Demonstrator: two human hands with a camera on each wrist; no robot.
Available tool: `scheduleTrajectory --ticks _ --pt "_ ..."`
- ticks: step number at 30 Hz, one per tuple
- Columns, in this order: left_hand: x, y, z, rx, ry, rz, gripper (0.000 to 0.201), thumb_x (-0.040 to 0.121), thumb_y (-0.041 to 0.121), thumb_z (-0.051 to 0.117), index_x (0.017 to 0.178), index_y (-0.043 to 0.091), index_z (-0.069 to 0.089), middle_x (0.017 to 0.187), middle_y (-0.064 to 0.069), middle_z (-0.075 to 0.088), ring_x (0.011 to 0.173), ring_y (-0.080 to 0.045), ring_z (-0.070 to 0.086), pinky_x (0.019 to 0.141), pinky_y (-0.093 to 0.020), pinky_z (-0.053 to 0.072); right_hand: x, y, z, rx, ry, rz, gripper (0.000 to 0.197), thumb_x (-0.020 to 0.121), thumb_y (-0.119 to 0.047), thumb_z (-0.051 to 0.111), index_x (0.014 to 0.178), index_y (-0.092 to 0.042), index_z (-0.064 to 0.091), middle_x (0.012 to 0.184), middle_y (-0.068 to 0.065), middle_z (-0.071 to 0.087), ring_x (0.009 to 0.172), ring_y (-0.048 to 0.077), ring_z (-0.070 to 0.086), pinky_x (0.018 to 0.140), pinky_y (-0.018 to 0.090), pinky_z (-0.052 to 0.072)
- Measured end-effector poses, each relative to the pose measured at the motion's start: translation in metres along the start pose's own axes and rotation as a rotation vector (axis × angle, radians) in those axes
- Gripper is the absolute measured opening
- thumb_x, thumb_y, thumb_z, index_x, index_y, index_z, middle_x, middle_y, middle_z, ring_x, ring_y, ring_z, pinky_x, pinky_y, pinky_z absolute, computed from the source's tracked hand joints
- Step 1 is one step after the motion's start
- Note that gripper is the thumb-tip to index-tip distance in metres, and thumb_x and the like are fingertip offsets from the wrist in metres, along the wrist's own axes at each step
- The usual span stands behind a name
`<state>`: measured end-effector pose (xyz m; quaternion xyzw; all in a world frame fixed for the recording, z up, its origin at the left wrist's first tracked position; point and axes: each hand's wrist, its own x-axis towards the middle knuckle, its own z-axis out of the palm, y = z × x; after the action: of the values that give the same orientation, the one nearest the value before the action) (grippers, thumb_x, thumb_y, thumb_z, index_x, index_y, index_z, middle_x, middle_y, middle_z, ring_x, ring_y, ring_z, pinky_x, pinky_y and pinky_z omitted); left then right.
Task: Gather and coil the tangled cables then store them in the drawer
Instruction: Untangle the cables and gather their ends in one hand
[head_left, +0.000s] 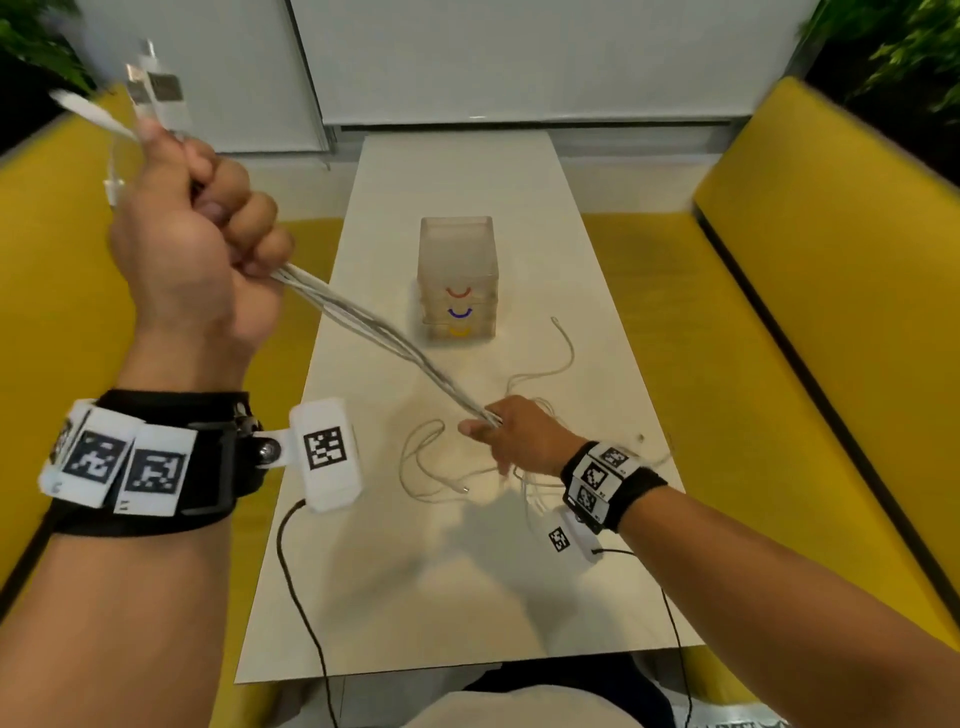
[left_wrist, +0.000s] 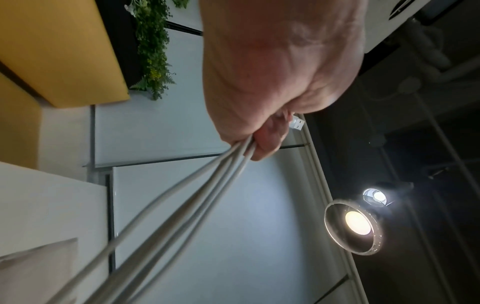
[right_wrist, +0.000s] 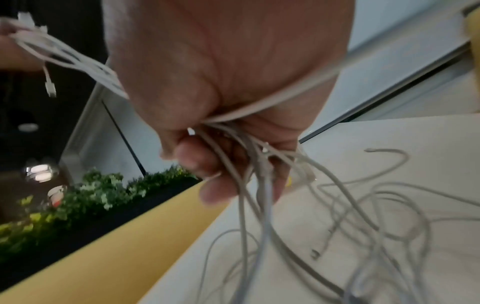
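We see the left hand (head_left: 200, 244) raised high, fisted round the plug ends of the white cables (head_left: 384, 338). The strands run taut down to the right hand (head_left: 519, 436), low over the table (head_left: 415, 597), its fingers (right_wrist: 207, 176) curled round the bunch. Loose loops trail on the table beneath it. The drawer unit (head_left: 458, 280) stands beyond, its drawers closed.

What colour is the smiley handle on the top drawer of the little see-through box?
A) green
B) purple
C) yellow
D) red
D: on the drawer box, the top curved handle is red, above a purple one and a yellow one at the bottom.
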<state>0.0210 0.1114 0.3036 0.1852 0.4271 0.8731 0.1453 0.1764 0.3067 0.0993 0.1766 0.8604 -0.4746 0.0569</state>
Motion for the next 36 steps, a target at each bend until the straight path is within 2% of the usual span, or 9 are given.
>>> scheduleTrajectory --ticks 3,8,13,18,20,23,28,32,36 --pt "0.0 0.003 -0.006 0.004 0.035 0.02 0.047 0.111 0.042 0.024 0.073 0.024 0.043 0.054 0.008 0.025 0.044 -0.007 0.017 0.038 -0.02 0.022 0.002 0.018 0.011 -0.104 0.036 0.011 0.053 0.092 -0.055 0.061 0.059 -0.019 0.039 0.053 -0.001 0.044 0.05 0.016 0.043 0.057 0.032 0.037" --pt "0.002 0.002 -0.015 -0.035 0.009 0.01 0.049 0.113 0.039 0.022 0.072 0.024 0.045 0.054 0.009 0.026 0.042 -0.005 0.018 0.036 -0.019 0.024 0.0 0.041 0.023 -0.242 -0.006 0.065 0.053 0.09 -0.058 0.062 0.065 -0.015 0.046 0.062 0.003 0.051 0.058 0.019 0.048 0.058 0.033 0.037" --pt "-0.005 -0.005 -0.012 0.036 0.081 -0.02 0.048 0.111 0.043 0.025 0.071 0.024 0.043 0.054 0.008 0.024 0.044 -0.007 0.015 0.038 -0.021 0.02 -0.003 0.035 0.018 -0.098 -0.159 0.01 0.044 0.07 -0.056 0.082 0.09 -0.02 0.065 0.097 -0.001 0.065 0.091 0.017 0.061 0.087 0.037 0.049" --pt "-0.012 -0.02 -0.015 0.044 0.092 -0.076 0.048 0.111 0.044 0.025 0.072 0.024 0.044 0.055 0.009 0.025 0.046 -0.007 0.016 0.038 -0.021 0.02 0.004 0.013 -0.008 0.165 -0.337 -0.062 0.055 0.074 -0.041 0.08 0.124 -0.027 0.061 0.13 0.003 0.062 0.124 0.012 0.054 0.102 0.021 0.043" --pt "-0.015 -0.026 -0.018 0.044 0.092 -0.096 0.048 0.111 0.044 0.025 0.073 0.024 0.045 0.055 0.009 0.026 0.046 -0.007 0.016 0.038 -0.021 0.019 0.01 0.003 -0.017 0.302 -0.266 -0.059 0.047 0.084 -0.043 0.065 0.126 -0.021 0.063 0.129 0.007 0.065 0.12 0.011 0.058 0.09 0.012 0.044" --pt "-0.017 -0.032 -0.022 0.041 0.097 -0.129 0.047 0.111 0.045 0.025 0.073 0.024 0.044 0.055 0.01 0.026 0.045 -0.006 0.016 0.038 -0.021 0.02 0.028 -0.004 -0.019 0.399 0.033 0.002 0.044 0.1 -0.049 0.047 0.105 -0.012 0.071 0.106 0.01 0.073 0.095 0.016 0.066 0.08 0.031 0.046" --pt "-0.018 -0.038 -0.025 0.044 0.099 -0.161 0.047 0.11 0.045 0.026 0.073 0.025 0.045 0.054 0.01 0.025 0.045 -0.006 0.015 0.038 -0.021 0.017 0.068 0.013 0.017 -0.346 -0.041 0.08 0.022 0.093 -0.02 0.054 0.097 -0.005 0.071 0.099 0.009 0.072 0.091 0.029 0.067 0.076 0.034 0.052" --pt "-0.018 -0.043 -0.02 0.025 0.104 -0.151 0.046 0.11 0.045 0.028 0.072 0.025 0.044 0.055 0.009 0.025 0.045 -0.007 0.013 0.039 -0.023 0.015 0.079 0.022 0.057 -0.636 -0.125 0.141 0.032 0.09 -0.041 0.066 0.098 -0.01 0.065 0.092 0.008 0.067 0.087 0.03 0.067 0.07 0.033 0.048" --pt "-0.021 -0.052 -0.013 -0.008 0.08 -0.13 0.047 0.109 0.044 0.028 0.07 0.024 0.042 0.055 0.007 0.022 0.045 -0.01 0.01 0.039 -0.025 0.013 0.078 0.029 0.081 -0.737 -0.187 0.152 0.029 0.089 -0.037 0.068 0.105 -0.014 0.06 0.098 0.006 0.067 0.092 0.029 0.065 0.088 0.042 0.046"
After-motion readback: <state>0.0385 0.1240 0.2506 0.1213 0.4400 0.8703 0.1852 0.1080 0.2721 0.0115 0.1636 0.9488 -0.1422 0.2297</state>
